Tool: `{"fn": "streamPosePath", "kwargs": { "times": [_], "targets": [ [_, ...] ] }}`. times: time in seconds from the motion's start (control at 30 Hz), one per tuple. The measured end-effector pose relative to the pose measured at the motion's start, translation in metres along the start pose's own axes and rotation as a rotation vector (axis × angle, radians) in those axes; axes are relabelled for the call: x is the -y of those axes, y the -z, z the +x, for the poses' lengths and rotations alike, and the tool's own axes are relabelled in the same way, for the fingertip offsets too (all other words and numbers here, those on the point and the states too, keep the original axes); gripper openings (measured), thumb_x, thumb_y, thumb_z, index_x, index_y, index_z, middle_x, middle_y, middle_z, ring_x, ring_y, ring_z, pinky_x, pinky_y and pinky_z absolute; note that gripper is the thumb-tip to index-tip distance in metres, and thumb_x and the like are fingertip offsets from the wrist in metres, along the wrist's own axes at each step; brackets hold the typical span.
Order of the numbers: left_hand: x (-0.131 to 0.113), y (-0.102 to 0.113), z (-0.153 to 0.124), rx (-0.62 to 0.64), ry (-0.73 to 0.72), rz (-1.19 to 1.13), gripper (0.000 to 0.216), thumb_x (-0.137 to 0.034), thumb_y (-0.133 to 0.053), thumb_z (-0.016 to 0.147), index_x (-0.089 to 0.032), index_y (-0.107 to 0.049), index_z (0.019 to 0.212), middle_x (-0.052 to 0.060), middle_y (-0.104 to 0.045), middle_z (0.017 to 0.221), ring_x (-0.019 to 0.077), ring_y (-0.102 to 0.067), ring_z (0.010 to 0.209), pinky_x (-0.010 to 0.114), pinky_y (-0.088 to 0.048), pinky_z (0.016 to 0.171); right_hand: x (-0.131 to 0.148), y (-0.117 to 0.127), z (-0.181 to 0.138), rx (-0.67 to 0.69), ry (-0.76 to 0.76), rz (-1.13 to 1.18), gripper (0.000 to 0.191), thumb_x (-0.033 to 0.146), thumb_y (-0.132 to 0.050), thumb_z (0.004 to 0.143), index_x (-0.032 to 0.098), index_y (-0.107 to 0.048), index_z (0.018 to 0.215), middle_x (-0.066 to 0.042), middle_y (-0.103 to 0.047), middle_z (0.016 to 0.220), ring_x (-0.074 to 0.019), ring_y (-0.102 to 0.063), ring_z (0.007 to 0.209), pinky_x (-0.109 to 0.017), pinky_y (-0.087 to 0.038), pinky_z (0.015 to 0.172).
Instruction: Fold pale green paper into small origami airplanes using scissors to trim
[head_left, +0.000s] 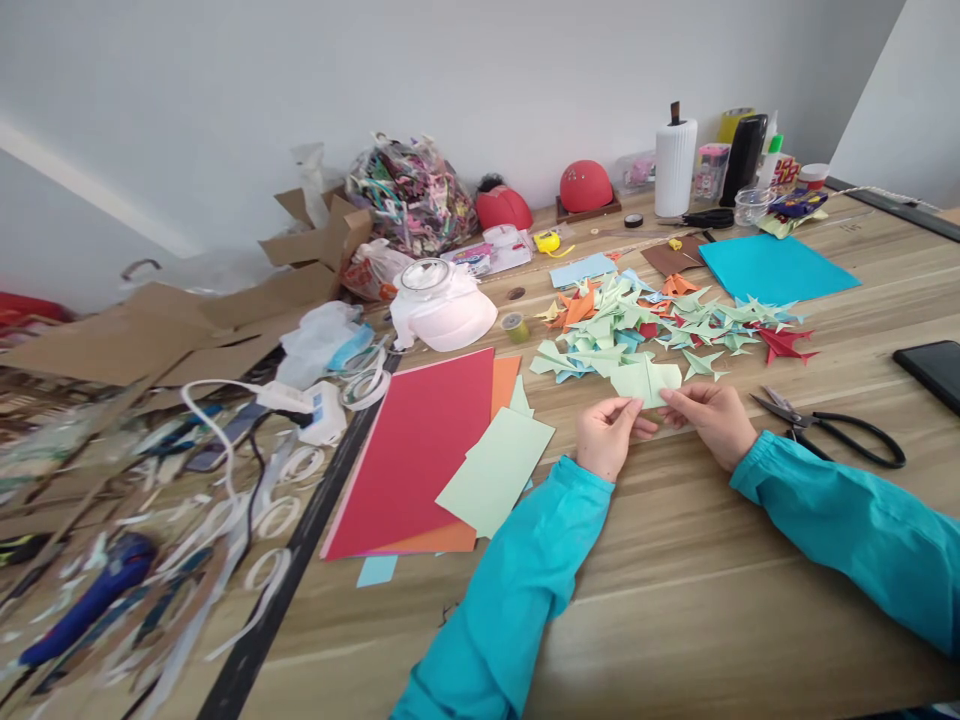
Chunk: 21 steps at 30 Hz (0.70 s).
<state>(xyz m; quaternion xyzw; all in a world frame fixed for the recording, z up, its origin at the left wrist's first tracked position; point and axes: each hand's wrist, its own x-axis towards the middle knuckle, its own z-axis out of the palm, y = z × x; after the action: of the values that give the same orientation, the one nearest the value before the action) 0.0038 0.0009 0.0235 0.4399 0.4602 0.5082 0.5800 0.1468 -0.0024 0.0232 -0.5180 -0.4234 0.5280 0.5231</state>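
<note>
Between my two hands is a pale green sheet of paper [646, 381], partly folded. The fingers of my left hand [606, 432] pinch its lower left edge. At its lower right edge, my right hand [711, 415] grips it with thumb and fingers. Just beyond lies a pile of folded paper shapes [619, 322], mostly pale green, with orange, red and blue ones among them. Black-handled scissors [851, 428] rest to the right of my right hand. Left of my left hand, pale green paper sheets [496, 470] overlap a red sheet [427, 450].
A blue paper stack [776, 268] lies at the back right, near a white ribbed holder [676, 168]. The phone [930, 372] is at the right edge. On the left, beyond a black strip, are a blue glue gun [97, 595], cables and a white power strip [322, 412].
</note>
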Motion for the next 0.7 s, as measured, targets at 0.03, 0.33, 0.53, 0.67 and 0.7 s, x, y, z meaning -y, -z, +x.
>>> {"fn": "streamPosePath", "kwargs": {
  "times": [0.03,0.33,0.53,0.67,0.7],
  "targets": [
    [0.0003,-0.0009,-0.0006,-0.012,0.001,-0.006,0.035,-0.042,-0.072,0.063,-0.010,-0.065,0.074,0.007,-0.068,0.060,0.0192,-0.066,0.052,0.028,-0.055,0.049,0.0003,-0.0002,-0.0003,0.000,0.000,0.002,0.035,0.049,-0.077,0.055,0.017,-0.067,0.059,-0.003,-0.067,0.058,-0.0114,-0.057,0.050,-0.023,-0.047,0.049],
    [0.0047,-0.0016,-0.0011,-0.044,0.013,-0.033,0.036,-0.039,-0.076,0.059,-0.011,-0.065,0.079,0.003,-0.066,0.056,0.0194,-0.066,0.053,0.028,-0.055,0.049,0.0005,-0.0012,-0.0002,-0.012,0.044,0.060,0.036,0.049,-0.078,0.053,0.017,-0.063,0.061,-0.001,-0.065,0.055,-0.0115,-0.057,0.051,-0.024,-0.048,0.053],
    [0.0074,-0.0041,-0.0026,-0.120,0.006,-0.012,0.030,-0.038,-0.075,0.060,-0.013,-0.064,0.071,0.002,-0.065,0.052,0.0188,-0.065,0.052,0.028,-0.054,0.050,-0.0032,-0.0030,-0.0027,-0.030,0.047,0.007,0.036,0.050,-0.077,0.055,0.018,-0.063,0.062,-0.003,-0.066,0.056,-0.0141,-0.059,0.050,-0.028,-0.050,0.053],
    [0.0072,-0.0083,-0.0048,-0.134,0.050,-0.078,0.033,-0.038,-0.076,0.057,-0.013,-0.059,0.071,0.002,-0.065,0.054,0.0197,-0.066,0.055,0.029,-0.054,0.051,-0.0039,-0.0033,-0.0033,-0.063,0.068,-0.003,0.038,0.052,-0.077,0.053,0.018,-0.061,0.061,-0.003,-0.066,0.055,-0.0153,-0.059,0.050,-0.029,-0.051,0.052],
    [0.0070,-0.0091,-0.0053,-0.135,0.054,-0.091,0.034,-0.038,-0.077,0.057,-0.013,-0.058,0.070,0.002,-0.065,0.054,0.0199,-0.067,0.055,0.029,-0.054,0.052,-0.0037,-0.0032,-0.0034,-0.070,0.069,0.000,0.038,0.051,-0.078,0.052,0.018,-0.061,0.061,-0.003,-0.066,0.055,-0.0154,-0.060,0.051,-0.029,-0.051,0.052]
  ]
}}
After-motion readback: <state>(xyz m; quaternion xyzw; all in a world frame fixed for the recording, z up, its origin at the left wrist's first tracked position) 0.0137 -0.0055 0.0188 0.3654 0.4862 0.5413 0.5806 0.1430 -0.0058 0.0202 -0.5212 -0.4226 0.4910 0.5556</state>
